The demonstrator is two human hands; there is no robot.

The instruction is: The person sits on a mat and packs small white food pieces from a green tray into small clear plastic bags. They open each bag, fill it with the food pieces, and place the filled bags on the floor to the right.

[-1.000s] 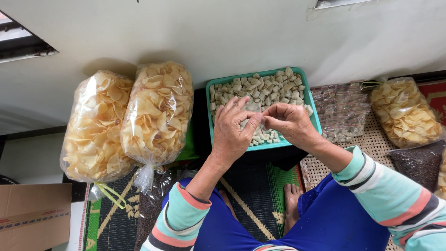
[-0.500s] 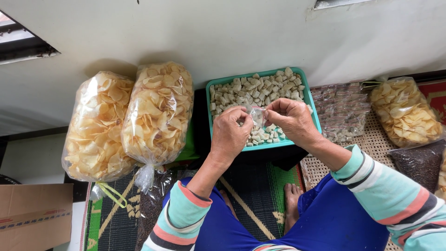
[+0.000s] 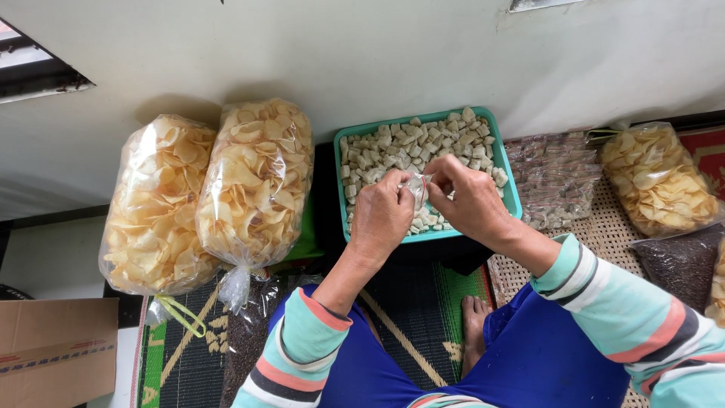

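Both hands [image 3: 381, 215] [image 3: 468, 200] have raised the small clear bag [image 3: 415, 187], now upright.

Big chip bags we see by the wall: two [image 3: 155, 204] [image 3: 257, 181]
Chip bags at right: one [image 3: 661, 181]
Teal trays: one [image 3: 504, 162]
Cardboard boxes: one [image 3: 57, 351]

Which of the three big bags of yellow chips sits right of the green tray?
The bag of yellow chips lying on the woven mat at the far right. The other two bags stand side by side left of the green tray.
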